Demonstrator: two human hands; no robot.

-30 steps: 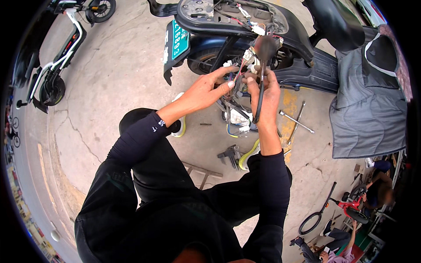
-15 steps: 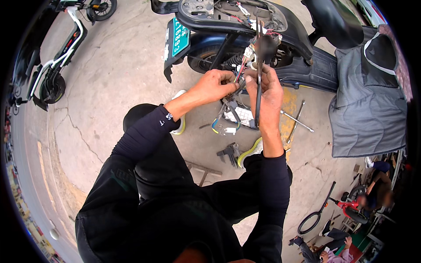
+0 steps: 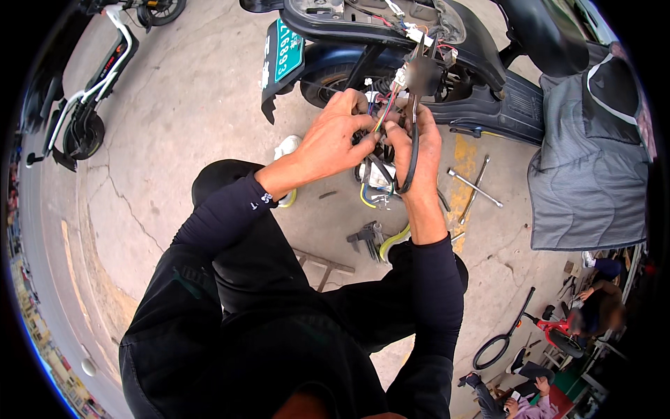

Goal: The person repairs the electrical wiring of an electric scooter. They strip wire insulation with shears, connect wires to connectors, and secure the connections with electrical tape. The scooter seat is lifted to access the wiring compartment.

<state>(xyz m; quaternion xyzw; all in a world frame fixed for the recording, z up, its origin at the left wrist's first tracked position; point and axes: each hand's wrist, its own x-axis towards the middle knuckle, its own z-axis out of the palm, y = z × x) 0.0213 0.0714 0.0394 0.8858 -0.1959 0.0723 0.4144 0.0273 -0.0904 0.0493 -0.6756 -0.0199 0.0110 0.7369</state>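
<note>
My left hand (image 3: 335, 136) is closed, thumb and fingers pinching a bundle of thin coloured wires (image 3: 385, 115). The wires run up to a white connector (image 3: 400, 77) beside the scooter (image 3: 391, 35). My right hand (image 3: 423, 150) is closed at the same wires, with a long, dark plier-like tool (image 3: 413, 150) held along its palm. Two prongs of the tool point up toward the scooter body, and a blurred patch hides its middle. Below the hands hang a white part (image 3: 377, 177) and more loose cables, partly covered by my fingers.
A cross-shaped wrench (image 3: 476, 188) lies on the concrete to the right. Small tools (image 3: 366, 237) lie by my shoe, near a low stool (image 3: 322, 269). A grey cover (image 3: 586, 167) hangs at the scooter's front. Another scooter (image 3: 98, 84) stands left; people sit at lower right.
My left hand has shifted slightly right and up along the wires. The tool in my right hand has turned, so two separate prongs now show at its top.
</note>
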